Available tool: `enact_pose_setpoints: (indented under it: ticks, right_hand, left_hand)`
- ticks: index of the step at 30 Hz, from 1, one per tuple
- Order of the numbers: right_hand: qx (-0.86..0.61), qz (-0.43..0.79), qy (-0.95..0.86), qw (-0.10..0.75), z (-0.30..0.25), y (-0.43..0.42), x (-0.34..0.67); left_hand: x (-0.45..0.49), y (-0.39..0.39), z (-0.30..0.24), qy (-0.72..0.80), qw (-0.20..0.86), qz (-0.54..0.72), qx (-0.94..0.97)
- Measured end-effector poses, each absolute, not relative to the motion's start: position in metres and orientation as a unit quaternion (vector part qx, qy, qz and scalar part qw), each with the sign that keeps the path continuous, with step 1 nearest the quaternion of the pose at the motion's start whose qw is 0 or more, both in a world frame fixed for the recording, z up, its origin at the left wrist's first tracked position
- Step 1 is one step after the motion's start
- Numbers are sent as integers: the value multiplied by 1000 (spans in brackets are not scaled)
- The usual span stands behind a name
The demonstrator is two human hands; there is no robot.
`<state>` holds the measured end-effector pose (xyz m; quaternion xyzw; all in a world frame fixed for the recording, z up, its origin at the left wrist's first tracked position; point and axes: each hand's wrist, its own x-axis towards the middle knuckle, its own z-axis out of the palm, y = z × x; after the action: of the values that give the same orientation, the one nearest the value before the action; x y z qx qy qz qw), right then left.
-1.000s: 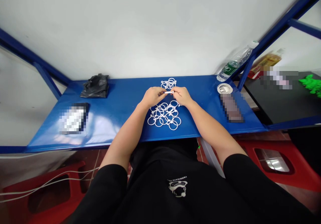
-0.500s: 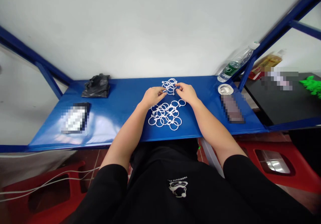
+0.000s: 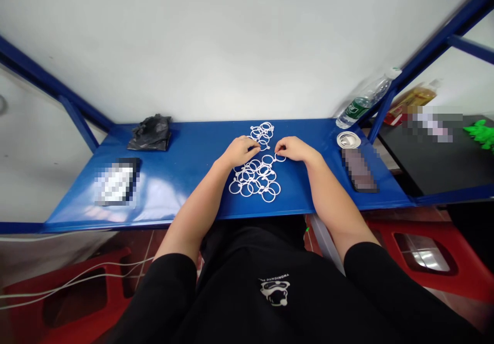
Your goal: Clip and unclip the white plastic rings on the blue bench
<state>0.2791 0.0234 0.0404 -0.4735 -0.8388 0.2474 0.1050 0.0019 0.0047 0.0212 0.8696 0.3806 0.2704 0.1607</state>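
Several white rings, each with a small knob, lie in two overlapping groups on the blue table [image 3: 196,154]. The smaller, far group [image 3: 266,128] lies just beyond my left hand. The larger, near group [image 3: 254,179] spreads between my forearms. My left hand [image 3: 241,151] hovers between the groups, its fingers loosely bent and the thumb slightly apart, with no ring visible in it. With thumb and forefinger closed, my right hand [image 3: 295,148] pinches a white ring [image 3: 283,160] at the right edge of the near group. The fingertips partly cover that ring.
A crumpled black bag [image 3: 150,133] and a blurred dark-edged item [image 3: 119,181] rest on the left. On the right are a water bottle [image 3: 358,105], a white coiled strap [image 3: 348,140] and a dark blurred object [image 3: 359,170]. Blue frame posts [image 3: 382,115] rise at the sides.
Both hands have come back from the far group toward me. My right hand has moved right and down onto a ring of the near group. The far rings stay where they were.
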Motion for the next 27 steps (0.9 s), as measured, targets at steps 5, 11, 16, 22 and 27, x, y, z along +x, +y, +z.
enact_pose_setpoints:
  ticks: [5,11,16,22,27]
  right_hand:
    - [-560,150,-809,102,45,23,280]
    - [-553,175,-809,95,43,16,264]
    - [-603,116,-765,196,36,7,234]
    - [-580,158,-727,333,33,5,232]
    - [-523,136,-750,381,29,1,228]
  left_hand:
    - [3,3,18,408,153,212,875]
    - [0,3,13,453,118,236,852]
    - [-1,8,10,451,104,262,847]
    - [4,4,15,423,131,324,836]
    - [8,0,19,424,194,368,805]
